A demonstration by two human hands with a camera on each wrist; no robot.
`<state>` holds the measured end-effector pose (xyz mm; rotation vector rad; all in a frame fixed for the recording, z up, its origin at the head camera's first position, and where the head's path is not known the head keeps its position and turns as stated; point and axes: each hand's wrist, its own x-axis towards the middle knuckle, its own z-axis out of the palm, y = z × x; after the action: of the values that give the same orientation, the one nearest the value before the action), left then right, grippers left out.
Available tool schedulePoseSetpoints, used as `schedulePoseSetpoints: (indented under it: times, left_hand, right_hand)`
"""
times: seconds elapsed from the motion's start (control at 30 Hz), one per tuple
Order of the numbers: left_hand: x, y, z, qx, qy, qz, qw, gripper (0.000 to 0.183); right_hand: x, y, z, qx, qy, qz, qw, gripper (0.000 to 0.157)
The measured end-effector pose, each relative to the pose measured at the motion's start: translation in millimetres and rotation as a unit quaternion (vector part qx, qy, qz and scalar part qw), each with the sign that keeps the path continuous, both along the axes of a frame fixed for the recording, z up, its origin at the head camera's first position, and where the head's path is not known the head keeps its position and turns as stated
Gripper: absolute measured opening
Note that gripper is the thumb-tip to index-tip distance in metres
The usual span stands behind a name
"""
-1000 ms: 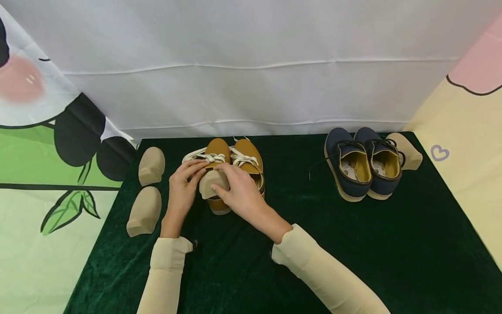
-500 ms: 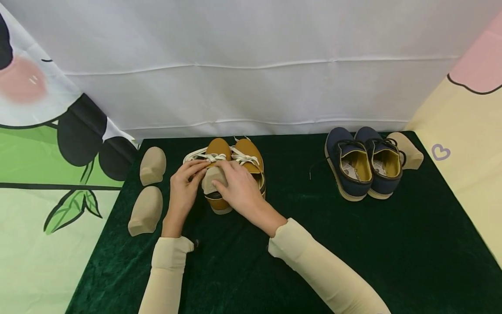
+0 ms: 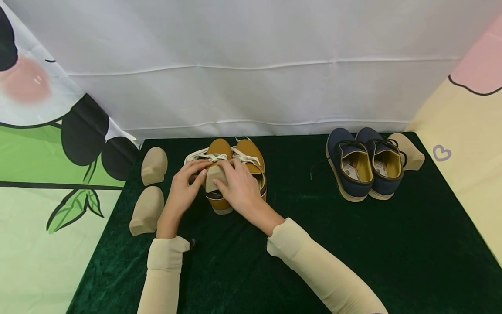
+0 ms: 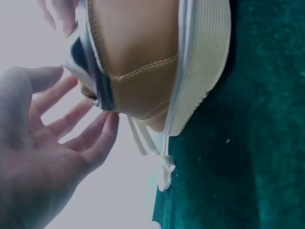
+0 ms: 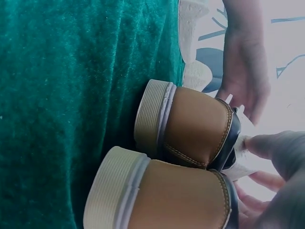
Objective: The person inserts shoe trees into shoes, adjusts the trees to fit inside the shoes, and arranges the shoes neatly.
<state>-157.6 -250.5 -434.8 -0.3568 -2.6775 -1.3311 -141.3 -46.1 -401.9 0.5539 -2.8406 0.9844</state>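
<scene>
While my right hand (image 3: 243, 187) pinches a beige block (image 3: 215, 177) between thumb and fingers, that block sits tilted, partway in the mouth of a tan shoe (image 3: 220, 147). Left hand (image 3: 182, 187): fingertips touching the same shoe's rim at its 10 o'clock; whether they pinch anything, I cannot tell. From this shoe: its white-laced mate (image 3: 251, 151) just beside, 3 o'clock; one loose block (image 3: 154, 165) at 9, another loose block (image 3: 147, 210) at 8; navy pair (image 3: 351, 185) well apart at 3, a further block (image 3: 409, 153) at the pair's 2 o'clock. Worktop (image 3: 313, 257) draped in dark green.
</scene>
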Motion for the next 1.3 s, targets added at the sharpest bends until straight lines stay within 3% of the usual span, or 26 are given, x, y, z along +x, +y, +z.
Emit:
schedulePoseSetpoints:
  times: [0.23,0.4,0.6,0.9,1.1,1.3]
  left_hand:
    - [3.0,-5,7.2,-0.005,-0.047,-0.046,0.9978,0.042]
    - [5.8,-3,12.6,-0.022,-0.052,-0.066,0.9962,0.046]
    - [10.1,5,17.4,-0.073,-0.021,-0.066,0.9949,0.052]
    - [17.6,20,30.3,-0.158,0.067,-0.038,0.9845,0.053]
    - [23.6,29,39.1,-0.17,0.09,-0.035,0.9808,0.051]
    - [23.4,32,37.7,-0.166,0.097,-0.039,0.9806,0.048]
  right_hand:
    - [3.9,4,-6.0,-0.01,0.012,0.003,1.0,0.05]
    - [12.0,9,-11.1,-0.014,0.025,0.007,1.0,0.05]
    - [24.8,15,-17.7,-0.001,0.048,0.014,0.999,0.048]
    - [34.2,19,-27.3,0.04,0.107,0.025,0.993,0.031]
    - [35.5,16,-32.7,0.069,0.154,0.042,0.985,0.024]
    - [41.4,14,-35.9,0.103,0.154,0.031,0.982,0.024]
